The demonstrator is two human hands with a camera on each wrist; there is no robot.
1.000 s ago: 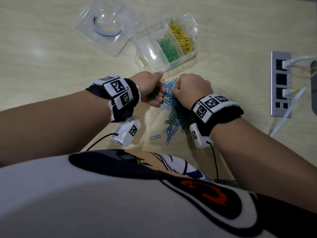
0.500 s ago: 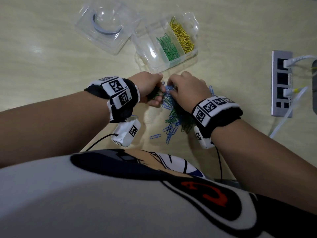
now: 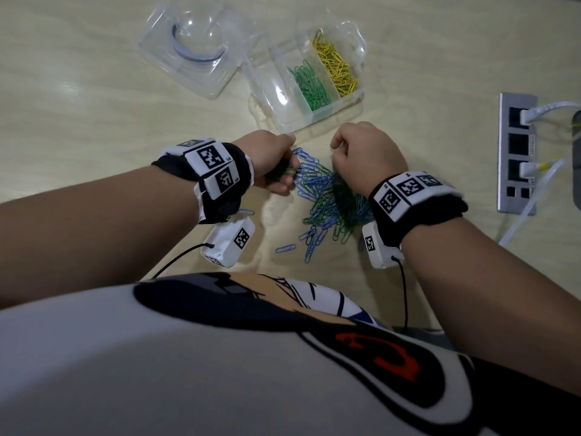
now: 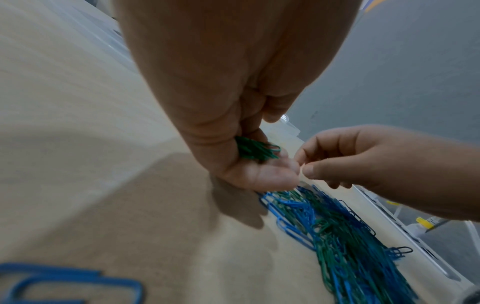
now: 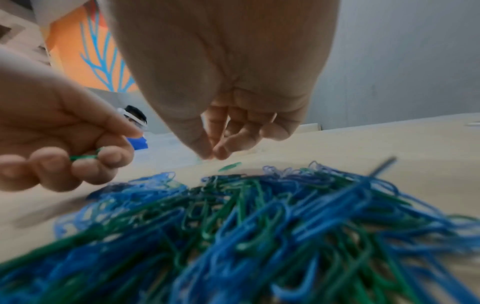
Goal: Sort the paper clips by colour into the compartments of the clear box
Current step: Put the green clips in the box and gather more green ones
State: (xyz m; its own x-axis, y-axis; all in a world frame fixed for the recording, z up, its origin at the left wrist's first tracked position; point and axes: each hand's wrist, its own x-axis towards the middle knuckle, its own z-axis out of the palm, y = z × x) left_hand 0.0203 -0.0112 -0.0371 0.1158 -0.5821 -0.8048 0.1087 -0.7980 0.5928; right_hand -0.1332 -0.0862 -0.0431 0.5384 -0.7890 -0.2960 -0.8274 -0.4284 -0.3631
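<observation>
A mixed pile of blue and green paper clips (image 3: pixel 327 196) lies on the table between my hands. My left hand (image 3: pixel 283 176) sits at the pile's left edge and grips a bunch of green clips (image 4: pixel 255 151) in its curled fingers. Over the pile's far edge hovers my right hand (image 3: pixel 336 149), thumb and forefinger tips together (image 5: pixel 213 154), nothing visible between them. Just beyond them lies one green clip (image 5: pixel 230 166). The clear box (image 3: pixel 333 108) stands behind the hands, with green clips (image 3: pixel 309 83) in the middle compartment, yellow clips (image 3: pixel 334 67) in the right one, and nothing in the left one.
The box's clear lid (image 3: pixel 195 48) lies at the back left. A grey power strip (image 3: pixel 515 152) with white cables plugged in sits at the right. A loose blue clip (image 3: pixel 285 248) lies near the front edge, close to my body.
My right hand has drawn away from the left hand, to the right and slightly up off the pile, opening a gap between them. The left hand has hardly moved.
</observation>
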